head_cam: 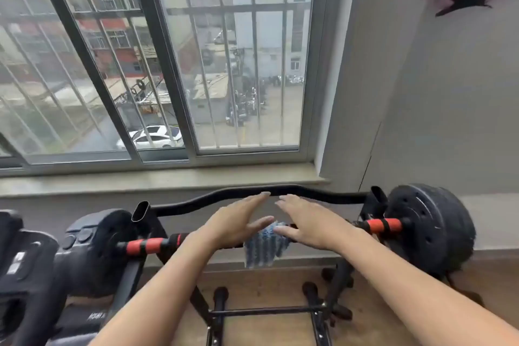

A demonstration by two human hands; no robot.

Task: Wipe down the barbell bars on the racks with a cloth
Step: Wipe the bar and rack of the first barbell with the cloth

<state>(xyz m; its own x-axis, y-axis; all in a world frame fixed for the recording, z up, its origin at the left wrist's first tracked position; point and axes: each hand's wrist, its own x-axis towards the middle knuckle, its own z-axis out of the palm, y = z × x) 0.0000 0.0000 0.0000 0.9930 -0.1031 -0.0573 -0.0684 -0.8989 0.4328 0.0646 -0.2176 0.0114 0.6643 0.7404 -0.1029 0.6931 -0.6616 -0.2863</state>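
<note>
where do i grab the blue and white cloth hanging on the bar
Take the blue and white cloth at its top fold, from above, where it drapes over the black barbell bar with orange grips. Wrapping fold and bar together suits wiping; pulling the hanging end may slide it off.

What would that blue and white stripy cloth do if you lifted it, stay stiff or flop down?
Probably flop: the blue and white striped cloth droops over the black barbell bar with orange grips. It likely feels light, since it hangs in thin, soft folds. Its fuzzy-looking weave probably would not be slippery.
</note>
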